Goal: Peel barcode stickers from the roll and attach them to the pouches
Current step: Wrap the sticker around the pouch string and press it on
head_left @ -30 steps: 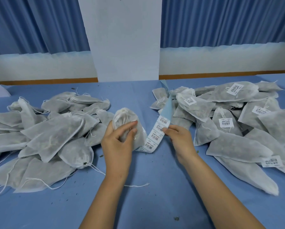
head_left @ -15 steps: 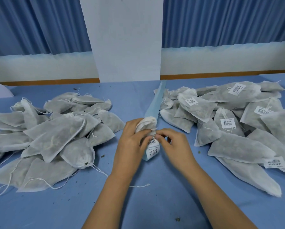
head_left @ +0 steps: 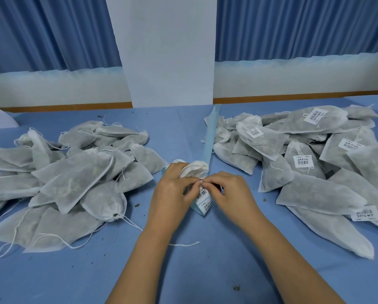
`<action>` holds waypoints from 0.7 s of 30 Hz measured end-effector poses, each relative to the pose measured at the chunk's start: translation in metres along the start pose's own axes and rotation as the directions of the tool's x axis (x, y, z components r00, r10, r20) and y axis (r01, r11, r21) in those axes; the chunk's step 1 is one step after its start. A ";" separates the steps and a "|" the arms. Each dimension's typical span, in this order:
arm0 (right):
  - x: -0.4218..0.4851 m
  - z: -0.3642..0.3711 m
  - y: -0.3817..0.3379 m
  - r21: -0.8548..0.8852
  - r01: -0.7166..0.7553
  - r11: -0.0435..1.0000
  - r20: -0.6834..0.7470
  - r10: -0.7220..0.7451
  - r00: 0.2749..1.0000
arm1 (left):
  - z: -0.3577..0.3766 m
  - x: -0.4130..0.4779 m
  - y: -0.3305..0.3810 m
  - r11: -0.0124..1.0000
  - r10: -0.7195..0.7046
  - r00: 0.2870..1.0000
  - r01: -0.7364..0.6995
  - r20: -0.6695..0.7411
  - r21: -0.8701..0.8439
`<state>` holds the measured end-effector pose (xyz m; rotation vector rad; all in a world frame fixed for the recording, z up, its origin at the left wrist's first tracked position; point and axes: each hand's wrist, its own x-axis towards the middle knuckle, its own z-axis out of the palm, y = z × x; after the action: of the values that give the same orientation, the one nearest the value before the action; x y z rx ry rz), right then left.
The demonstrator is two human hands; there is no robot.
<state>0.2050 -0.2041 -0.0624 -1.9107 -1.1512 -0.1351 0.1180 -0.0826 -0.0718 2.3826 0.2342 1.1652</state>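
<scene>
The right hand [head_left: 232, 194] has joined the left hand [head_left: 172, 191] gripping the pouch [head_left: 194, 170], fingers [head_left: 213, 179] pinching a barcode sticker [head_left: 202, 192], so peeling has likely begun.

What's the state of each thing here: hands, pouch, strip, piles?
left hand: grips held pouch
right hand: pinches sticker strip beside the pouch
held pouch: in hand, no label visible
sticker strip: labels at near end, bare blue backing trailing away
left pile: no labels visible
right pile: several labelled
</scene>
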 end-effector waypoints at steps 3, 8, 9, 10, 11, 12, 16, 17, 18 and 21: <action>0.000 0.001 0.001 0.148 -0.096 0.984 -0.019 0.099 0.995 | 0.000 0.000 -0.001 1.000 0.006 0.999 -0.006 0.036 -0.005; 0.002 0.001 0.001 0.387 -0.230 0.893 0.005 0.247 0.969 | -0.002 0.000 -0.001 1.000 0.004 0.998 -0.003 0.056 -0.016; 0.001 0.001 0.001 0.370 -0.219 0.903 0.010 0.232 0.973 | -0.003 0.000 -0.001 1.000 -0.005 0.999 0.006 0.049 -0.023; 0.001 0.001 0.000 0.346 -0.207 0.915 0.010 0.217 0.976 | -0.003 0.000 0.000 1.000 -0.013 0.999 0.014 0.045 -0.028; 0.001 0.001 0.000 0.324 -0.195 0.926 0.007 0.204 0.979 | -0.004 0.000 0.000 0.999 -0.022 0.999 0.023 0.045 -0.032; 0.001 0.001 0.000 0.304 -0.184 0.935 0.003 0.193 0.981 | -0.004 0.000 0.001 0.999 -0.029 0.998 0.031 0.049 -0.037; 0.001 -0.001 0.000 0.253 -0.154 0.955 0.008 0.157 0.988 | -0.007 0.000 0.001 0.991 -0.085 0.993 0.093 0.087 -0.096; 0.001 -0.002 -0.001 0.262 -0.160 0.952 0.017 0.161 0.987 | -0.008 -0.001 0.001 0.982 -0.127 0.987 0.140 0.100 -0.130; 0.002 -0.002 -0.001 0.275 -0.173 0.946 0.027 0.172 0.985 | -0.008 -0.001 0.001 0.969 -0.173 0.979 0.188 0.104 -0.162; 0.003 -0.005 0.001 0.294 -0.229 0.928 0.037 0.228 0.973 | -0.014 0.001 0.004 0.938 -0.295 0.956 0.288 -0.007 -0.194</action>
<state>0.2089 -0.2057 -0.0581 -1.7574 -0.8848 0.1608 0.1077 -0.0811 -0.0618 2.0764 0.4503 1.0402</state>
